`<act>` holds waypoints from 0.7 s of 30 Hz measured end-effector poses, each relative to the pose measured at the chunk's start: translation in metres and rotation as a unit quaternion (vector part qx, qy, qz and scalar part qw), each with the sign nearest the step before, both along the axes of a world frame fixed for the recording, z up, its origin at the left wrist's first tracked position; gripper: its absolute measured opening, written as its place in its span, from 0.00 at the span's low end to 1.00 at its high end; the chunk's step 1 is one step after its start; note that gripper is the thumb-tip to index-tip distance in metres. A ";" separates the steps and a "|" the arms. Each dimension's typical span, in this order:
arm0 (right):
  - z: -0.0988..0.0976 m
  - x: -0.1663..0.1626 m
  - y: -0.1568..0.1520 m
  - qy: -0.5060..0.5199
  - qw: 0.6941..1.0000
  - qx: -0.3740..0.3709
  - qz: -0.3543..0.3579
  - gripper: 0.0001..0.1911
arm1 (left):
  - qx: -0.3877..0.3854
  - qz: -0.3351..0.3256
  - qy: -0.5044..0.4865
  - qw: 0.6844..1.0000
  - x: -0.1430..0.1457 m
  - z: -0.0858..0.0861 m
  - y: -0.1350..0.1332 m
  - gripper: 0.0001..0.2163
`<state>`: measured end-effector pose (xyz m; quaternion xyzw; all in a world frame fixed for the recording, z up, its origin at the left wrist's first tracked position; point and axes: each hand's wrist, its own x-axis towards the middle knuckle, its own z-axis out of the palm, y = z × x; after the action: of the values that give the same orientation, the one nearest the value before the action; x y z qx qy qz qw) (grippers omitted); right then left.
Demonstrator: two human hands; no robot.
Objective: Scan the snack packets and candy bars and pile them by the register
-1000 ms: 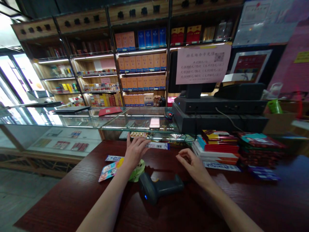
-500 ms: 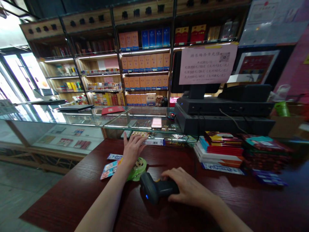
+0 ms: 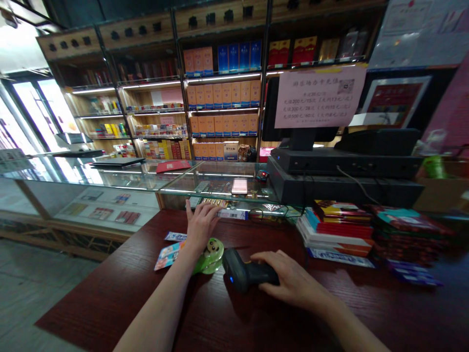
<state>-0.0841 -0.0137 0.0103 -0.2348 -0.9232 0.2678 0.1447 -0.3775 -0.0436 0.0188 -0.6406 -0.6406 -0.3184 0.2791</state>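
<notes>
A dark barcode scanner (image 3: 245, 271) with a small blue light lies tilted in my right hand (image 3: 287, 276), whose fingers are wrapped round its handle. Its head points left, beside a green package with a smiling face (image 3: 213, 250). My left hand (image 3: 201, 226) reaches forward over the table, thumb apart and fingers stretched out. Its fingertips are close to the left end of a long blue and white packet (image 3: 236, 214) by the glass counter; whether they touch it I cannot tell. Below my left wrist lie a light-blue and pink packet (image 3: 166, 255) and a small blue and white packet (image 3: 176, 236).
Stacked boxes and packets (image 3: 339, 230) stand on the right of the dark red table (image 3: 110, 288), beside a pile of brown packages (image 3: 406, 234). Behind them is a black cash register (image 3: 348, 178). A glass counter (image 3: 220, 171) runs along the back, with stocked shelves beyond.
My right hand has moved the scanner slightly up and to the right, away from the green package. My left hand stays near the long packet. The view has shifted a little.
</notes>
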 end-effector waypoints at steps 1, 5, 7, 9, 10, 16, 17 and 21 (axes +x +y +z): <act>0.000 0.002 0.002 0.001 1.000 0.002 -0.010 0.27 | 0.000 0.001 -0.001 1.000 0.000 0.000 0.000 0.15; 0.003 0.006 0.011 0.018 0.999 0.017 -0.047 0.29 | -0.002 0.003 -0.003 1.000 0.001 0.001 0.000 0.15; 0.004 0.008 0.014 0.033 0.997 0.022 -0.067 0.31 | -0.001 0.004 -0.002 1.000 0.001 0.002 0.000 0.15; 0.004 0.009 0.016 0.056 0.995 0.023 -0.080 0.32 | 0.000 0.006 -0.001 1.000 0.001 0.002 -0.001 0.15; 0.003 0.010 0.017 0.070 0.994 0.023 -0.081 0.33 | 0.000 0.007 0.000 1.000 0.001 0.002 -0.001 0.15; 0.002 0.012 0.019 0.107 0.992 0.035 -0.061 0.39 | 0.009 0.008 0.005 1.000 0.001 0.001 0.000 0.15; 0.003 0.012 0.018 0.108 0.992 0.037 -0.053 0.39 | 0.012 0.010 0.006 1.000 0.001 0.001 0.000 0.15; 0.006 0.011 0.016 0.106 0.993 0.045 -0.032 0.40 | 0.025 0.014 0.012 1.000 0.002 0.001 0.001 0.14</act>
<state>-0.0727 0.0023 0.0160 -0.2280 -0.9057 0.2446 0.2604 -0.3759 -0.0423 0.0200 -0.6282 -0.6380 -0.3225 0.3071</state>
